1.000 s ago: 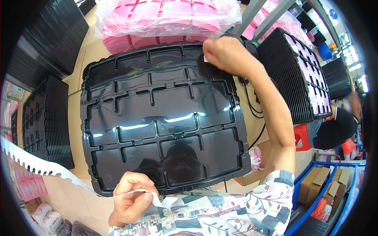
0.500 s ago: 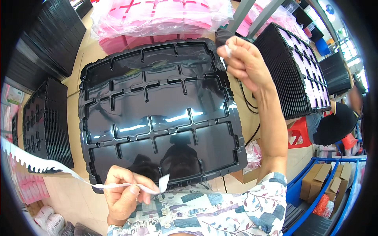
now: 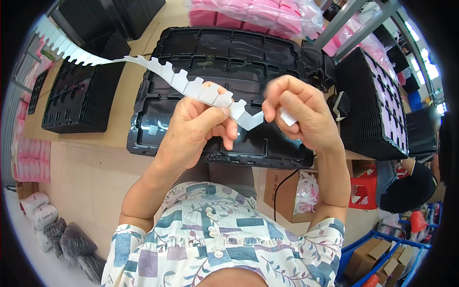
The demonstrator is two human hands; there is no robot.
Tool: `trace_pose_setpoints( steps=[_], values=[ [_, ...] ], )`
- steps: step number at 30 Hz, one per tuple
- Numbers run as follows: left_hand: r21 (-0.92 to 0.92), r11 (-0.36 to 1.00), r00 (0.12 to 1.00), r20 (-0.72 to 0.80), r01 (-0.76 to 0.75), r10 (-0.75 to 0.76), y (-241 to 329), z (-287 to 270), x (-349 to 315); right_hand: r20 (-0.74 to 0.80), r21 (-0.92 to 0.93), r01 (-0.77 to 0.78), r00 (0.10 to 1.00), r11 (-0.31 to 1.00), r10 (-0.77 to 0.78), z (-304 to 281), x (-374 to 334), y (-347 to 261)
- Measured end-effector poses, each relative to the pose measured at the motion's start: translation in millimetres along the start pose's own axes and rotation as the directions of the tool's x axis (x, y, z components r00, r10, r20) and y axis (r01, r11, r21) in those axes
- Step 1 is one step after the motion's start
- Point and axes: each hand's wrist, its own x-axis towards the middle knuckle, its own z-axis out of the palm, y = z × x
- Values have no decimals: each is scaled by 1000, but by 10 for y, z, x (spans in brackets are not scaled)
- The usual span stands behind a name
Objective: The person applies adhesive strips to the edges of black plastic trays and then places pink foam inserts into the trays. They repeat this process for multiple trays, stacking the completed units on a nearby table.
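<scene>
My left hand (image 3: 198, 124) pinches a long white paper strip (image 3: 193, 88) of tabbed labels between thumb and fingers. The strip runs up and away to the left, and its free end (image 3: 251, 120) bends towards my right hand (image 3: 299, 112). That hand is curled, with a small white label piece (image 3: 287, 117) showing between its fingers. Its fingertips are close to the strip's end and slightly blurred; whether they touch it I cannot tell. Both hands are above a glossy black compartmented plastic tray (image 3: 165, 107). A small pale square patch (image 3: 152, 129) shows in the tray's left compartment.
Stacks of black trays stand left (image 3: 83, 95) and right (image 3: 366, 105). Pink foam pieces in clear plastic (image 3: 248, 14) lie beyond the tray. A cardboard box (image 3: 282, 191) with white and pink scraps sits below at right. A person (image 3: 406, 191) is at far right near a red stool (image 3: 362, 189).
My right hand has come down from the tray's far right corner to the strip's end. My left hand has risen over the tray with the strip. The view has shifted.
</scene>
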Motion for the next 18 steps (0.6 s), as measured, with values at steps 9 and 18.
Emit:
trace_pose_setpoints(
  steps=[9,18],
  values=[
    [168,978,992,43,-123,118,-63,113,-102,-63,-747,178,940,640,-335,320,-38,-56],
    [-71,997,1000,-1,9,-9,-161,52,-19,548,-799,556,516,-228,-658,450,-95,266]
  ],
)
